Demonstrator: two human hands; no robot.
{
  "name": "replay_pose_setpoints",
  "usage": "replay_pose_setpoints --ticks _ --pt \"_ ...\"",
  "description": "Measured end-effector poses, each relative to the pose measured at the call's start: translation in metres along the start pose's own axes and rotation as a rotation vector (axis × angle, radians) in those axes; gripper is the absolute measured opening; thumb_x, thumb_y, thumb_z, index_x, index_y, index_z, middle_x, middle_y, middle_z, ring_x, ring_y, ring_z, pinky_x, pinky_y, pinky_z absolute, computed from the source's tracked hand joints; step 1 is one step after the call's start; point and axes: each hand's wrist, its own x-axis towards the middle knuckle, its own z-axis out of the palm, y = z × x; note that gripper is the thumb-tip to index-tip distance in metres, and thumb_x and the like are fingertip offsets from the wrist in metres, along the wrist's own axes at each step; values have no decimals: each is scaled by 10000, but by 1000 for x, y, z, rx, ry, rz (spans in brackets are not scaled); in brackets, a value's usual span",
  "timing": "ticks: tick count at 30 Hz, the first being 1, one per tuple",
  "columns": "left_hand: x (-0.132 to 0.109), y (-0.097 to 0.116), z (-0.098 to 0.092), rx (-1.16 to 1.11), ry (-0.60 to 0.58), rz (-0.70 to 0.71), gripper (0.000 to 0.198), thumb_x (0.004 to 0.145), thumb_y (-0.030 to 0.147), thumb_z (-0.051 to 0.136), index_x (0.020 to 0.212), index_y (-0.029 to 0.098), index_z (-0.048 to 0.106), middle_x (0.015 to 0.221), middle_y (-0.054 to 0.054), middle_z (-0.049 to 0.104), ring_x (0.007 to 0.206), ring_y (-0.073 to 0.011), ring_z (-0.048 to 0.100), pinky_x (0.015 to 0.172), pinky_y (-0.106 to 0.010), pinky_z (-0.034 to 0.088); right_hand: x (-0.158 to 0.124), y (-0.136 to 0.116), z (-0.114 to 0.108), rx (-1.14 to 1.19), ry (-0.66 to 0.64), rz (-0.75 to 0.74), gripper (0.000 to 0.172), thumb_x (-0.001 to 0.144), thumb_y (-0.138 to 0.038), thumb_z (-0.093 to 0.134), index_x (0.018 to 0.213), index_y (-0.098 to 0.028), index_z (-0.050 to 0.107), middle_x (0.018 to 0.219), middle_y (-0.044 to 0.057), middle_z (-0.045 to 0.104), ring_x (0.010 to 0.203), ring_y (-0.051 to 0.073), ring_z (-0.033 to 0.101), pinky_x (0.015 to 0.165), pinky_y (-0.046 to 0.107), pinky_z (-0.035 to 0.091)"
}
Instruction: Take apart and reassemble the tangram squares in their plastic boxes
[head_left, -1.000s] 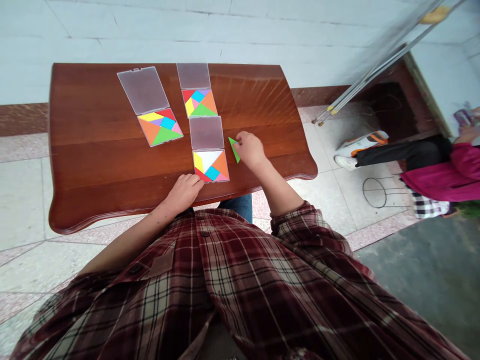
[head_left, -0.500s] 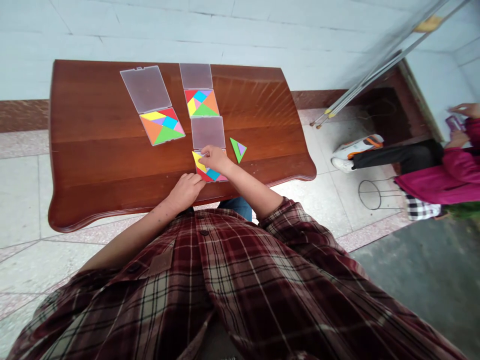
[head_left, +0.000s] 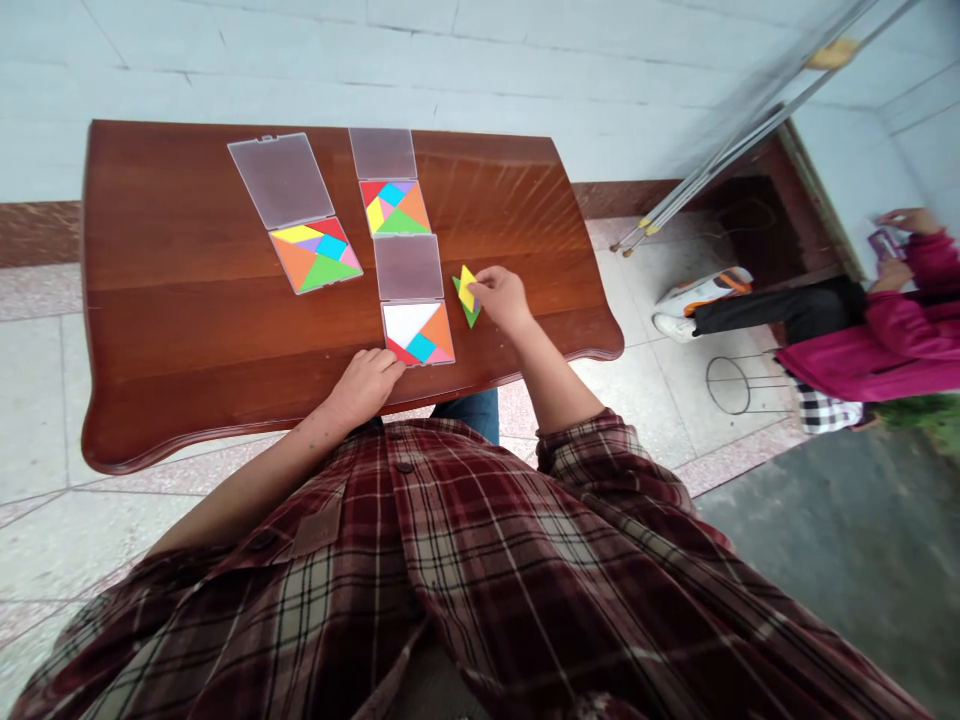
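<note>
My right hand (head_left: pixel 504 297) pinches a yellow parallelogram tangram piece (head_left: pixel 466 288) over a green triangle piece (head_left: pixel 472 319) on the table, right of the nearest tangram case. A bit of a purple piece shows beside my fingertips. My left hand (head_left: pixel 367 383) rests at the lower left corner of the nearest tangram case (head_left: pixel 403 322), fingers stretched out and touching its edge. Inside that case lie an orange triangle (head_left: pixel 439 332), a blue square (head_left: pixel 421 348), a pink piece (head_left: pixel 444 356) and a red triangle (head_left: pixel 402 354). White base shows in its upper left.
Two more open cases, a left tangram case (head_left: pixel 319 262) and a far tangram case (head_left: pixel 396 214), hold coloured pieces on the brown wooden table (head_left: pixel 172 330). At the right sits a person in a magenta top (head_left: pixel 840 350). Metal poles (head_left: pixel 720 155) lean beyond the table.
My right hand has lifted the yellow piece out of the nearest case and carried it right, over the green triangle. White base now shows there. My left hand stays at the case corner.
</note>
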Motion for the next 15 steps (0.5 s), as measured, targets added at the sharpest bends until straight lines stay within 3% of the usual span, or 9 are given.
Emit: replay_pose_setpoints --ticks 3,8,15 --pt "0 0 0 -2 -7 -13 279 940 156 404 928 155 682 875 -75 641 787 -197 527 708 -332 361 6 21 -20 -38 44 66 28 789 -185 577 781 -167 555 692 -23 565 562 74 498 615 237 422" --pt "-1 -1 2 -6 -11 -14 265 935 149 418 924 150 683 877 -76 641 782 -198 522 705 -331 362 7 42 -27 -76 66 149 76 869 -174 499 864 -131 561 717 25 571 573 58 471 625 253 386" --pt "-1 -1 0 -14 9 -8 265 937 148 415 939 149 680 874 -76 634 788 -199 514 703 -324 356 1 30 -33 -470 111 28 120 847 -175 519 882 -139 628 912 131 674 796 167 576 769 309 419"
